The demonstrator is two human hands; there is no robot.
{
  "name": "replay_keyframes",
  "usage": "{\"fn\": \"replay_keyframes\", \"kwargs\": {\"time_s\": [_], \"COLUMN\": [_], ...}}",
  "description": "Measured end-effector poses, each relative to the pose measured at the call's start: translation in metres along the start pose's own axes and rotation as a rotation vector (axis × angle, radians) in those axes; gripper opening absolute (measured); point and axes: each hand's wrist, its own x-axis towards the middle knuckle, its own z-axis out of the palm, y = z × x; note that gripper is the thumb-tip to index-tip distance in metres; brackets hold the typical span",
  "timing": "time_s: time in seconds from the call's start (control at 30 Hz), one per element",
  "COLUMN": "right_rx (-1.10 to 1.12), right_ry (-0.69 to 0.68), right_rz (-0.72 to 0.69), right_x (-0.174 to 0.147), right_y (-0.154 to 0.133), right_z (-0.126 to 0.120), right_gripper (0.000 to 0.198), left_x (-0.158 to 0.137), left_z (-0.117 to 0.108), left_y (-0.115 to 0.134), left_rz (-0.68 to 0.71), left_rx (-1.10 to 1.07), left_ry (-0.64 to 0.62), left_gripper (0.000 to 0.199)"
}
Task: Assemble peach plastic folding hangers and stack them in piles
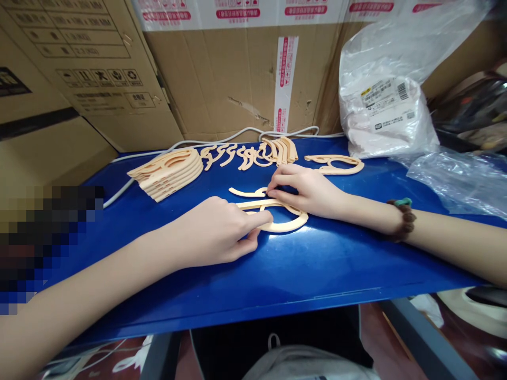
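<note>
My left hand [222,232] is closed on a cream plastic hanger frame [287,227] that lies at the middle of the table, its fingers over the left end of the loop. My right hand [307,190] pinches a curved cream hook [243,193] just behind the frame. Its fingertips hide the hook's right end, and whether hook and frame touch I cannot tell. Behind my right hand lies another hanger frame [343,164]. A stack of hanger frames [170,171] rests at the back left, beside several loose hooks [227,153] and a row of curved arms [283,150].
The blue tabletop [317,274] has its near edge in front of me. Cardboard boxes [237,79] wall off the back and left. A white cable [222,138] runs along the rear. Plastic bags [388,116] stand at the back right. A blurred-out dark object [47,237] is at the left.
</note>
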Motion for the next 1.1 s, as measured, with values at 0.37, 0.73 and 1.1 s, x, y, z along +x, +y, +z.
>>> {"fn": "replay_keyframes", "kwargs": {"time_s": [0.37, 0.73, 1.1], "right_rx": [-0.247, 0.122, 0.495], "right_ry": [0.084, 0.107, 0.443], "right_rz": [0.192, 0.364, 0.305], "right_x": [0.0, 0.002, 0.004], "right_y": [-0.002, 0.002, 0.009], "right_z": [0.0, -0.003, -0.003], "right_gripper": [0.025, 0.03, 0.03], "left_x": [0.001, 0.002, 0.004], "left_z": [0.004, -0.002, 0.008], "left_y": [-0.011, -0.016, -0.017], "left_rz": [-0.075, -0.362, -0.549], "left_rx": [-0.072, -0.28, -0.393], "left_ry": [0.032, 0.071, 0.064], "left_gripper": [0.018, 0.022, 0.028]}}
